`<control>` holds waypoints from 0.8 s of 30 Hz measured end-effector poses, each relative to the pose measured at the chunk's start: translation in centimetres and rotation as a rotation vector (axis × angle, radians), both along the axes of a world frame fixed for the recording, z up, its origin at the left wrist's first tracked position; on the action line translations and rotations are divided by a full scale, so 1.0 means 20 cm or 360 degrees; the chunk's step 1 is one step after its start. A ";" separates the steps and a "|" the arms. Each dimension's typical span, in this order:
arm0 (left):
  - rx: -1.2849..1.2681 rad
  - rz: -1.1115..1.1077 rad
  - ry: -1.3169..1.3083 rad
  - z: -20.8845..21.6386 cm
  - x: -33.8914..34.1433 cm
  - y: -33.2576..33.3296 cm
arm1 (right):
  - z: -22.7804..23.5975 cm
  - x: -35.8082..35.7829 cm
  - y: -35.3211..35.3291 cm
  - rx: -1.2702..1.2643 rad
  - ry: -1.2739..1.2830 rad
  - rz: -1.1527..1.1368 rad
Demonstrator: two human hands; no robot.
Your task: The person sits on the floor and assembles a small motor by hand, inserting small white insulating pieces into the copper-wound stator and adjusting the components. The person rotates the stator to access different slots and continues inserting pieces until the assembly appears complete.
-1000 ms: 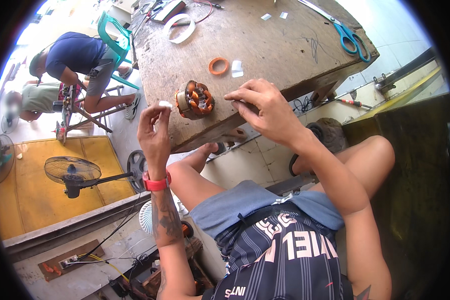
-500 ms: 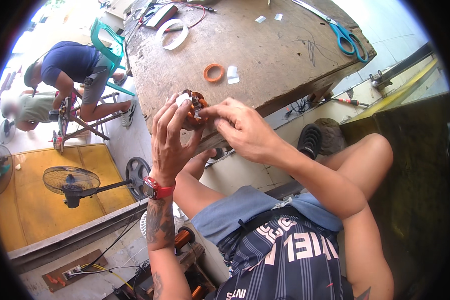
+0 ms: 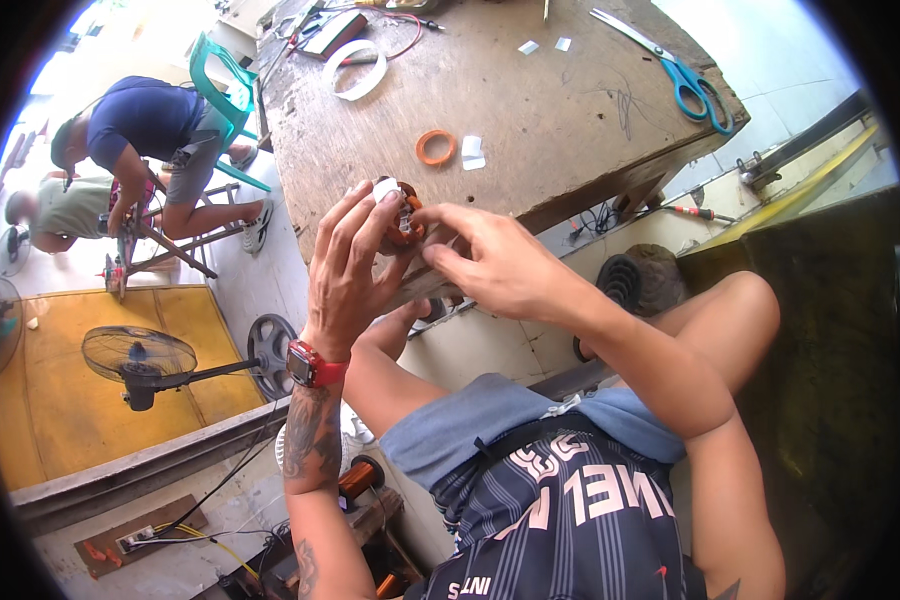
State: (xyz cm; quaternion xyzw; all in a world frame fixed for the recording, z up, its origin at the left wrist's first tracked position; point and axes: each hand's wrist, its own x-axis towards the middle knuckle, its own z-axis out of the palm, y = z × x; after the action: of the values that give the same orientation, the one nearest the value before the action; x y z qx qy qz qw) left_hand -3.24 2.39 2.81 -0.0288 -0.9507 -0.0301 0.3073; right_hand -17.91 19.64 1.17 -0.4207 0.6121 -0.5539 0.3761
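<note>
The left hand [image 3: 350, 255] and right hand [image 3: 495, 262] are bare; a red wristwatch [image 3: 312, 367] with a dark, squarish face circles the left wrist; a dense dark tattoo [image 3: 311, 437] covers part of the left forearm, and another dark tattoo [image 3: 727, 590] shows on the right upper arm; the black sleeveless jersey [image 3: 560, 510] bears thin grey stripes, large pale pink lettering and a small reddish mark; below it are blue-grey shorts [image 3: 460, 418] with a short white drawstring [image 3: 561, 407].
</note>
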 end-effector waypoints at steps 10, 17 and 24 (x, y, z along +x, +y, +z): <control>0.1477 0.0247 -0.0078 0.19 -0.01 0.03 | -0.11 -0.03 0.02 -0.0450 0.0864 -0.0500; 0.1925 0.0435 -0.0206 0.14 -0.10 0.03 | -0.08 0.03 -0.21 -0.0671 0.0989 -0.0566; 0.1904 0.0473 0.0108 0.03 -0.14 0.10 | -0.12 -0.01 -0.28 -0.0634 0.0868 -0.0544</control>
State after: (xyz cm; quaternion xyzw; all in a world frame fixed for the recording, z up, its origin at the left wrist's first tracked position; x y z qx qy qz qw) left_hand -6.01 4.30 3.44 0.2804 -0.7526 -0.5141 0.3011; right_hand -18.03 14.03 -1.18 -0.5095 0.6314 -0.5845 0.0123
